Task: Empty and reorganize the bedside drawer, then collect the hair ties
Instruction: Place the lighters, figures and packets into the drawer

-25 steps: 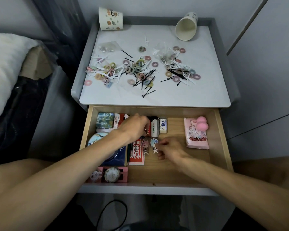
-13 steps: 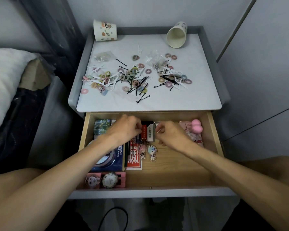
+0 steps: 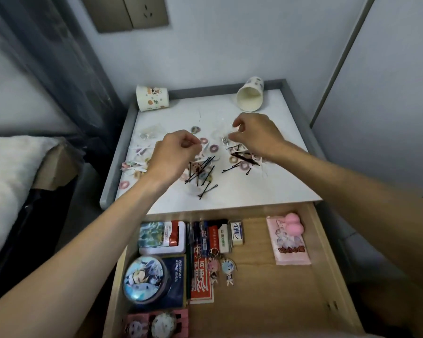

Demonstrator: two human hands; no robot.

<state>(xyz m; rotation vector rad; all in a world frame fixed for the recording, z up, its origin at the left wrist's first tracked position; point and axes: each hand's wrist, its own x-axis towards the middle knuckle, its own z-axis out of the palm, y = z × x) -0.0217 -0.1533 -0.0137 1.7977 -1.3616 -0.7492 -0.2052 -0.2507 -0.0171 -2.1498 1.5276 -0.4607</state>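
Many small coloured hair ties (image 3: 213, 148) lie scattered on the white nightstand top (image 3: 266, 191), mixed with black bobby pins (image 3: 206, 189) and white clips. My left hand (image 3: 175, 156) hovers over the middle of the pile with thumb and fingers curled into a pinch beside a pink hair tie (image 3: 204, 140); what it holds is hidden. My right hand (image 3: 253, 134) is over the right cluster, thumb and forefinger pinching a crumpled clear plastic bag (image 3: 219, 132). Below, the wooden drawer (image 3: 325, 264) stands open with cards, tins and keychains (image 3: 221, 267) in it.
Two paper cups sit at the back: one upside down (image 3: 152, 98) at the left, one tipped on its side (image 3: 250, 96) at the right. A raised grey rim (image 3: 112, 181) edges the top. A bed with a pillow (image 3: 7, 191) is to the left, a wall at right.
Both hands have left the drawer and moved up over the pile on the nightstand top. The view has tilted upward, and the drawer's contents lie as before.
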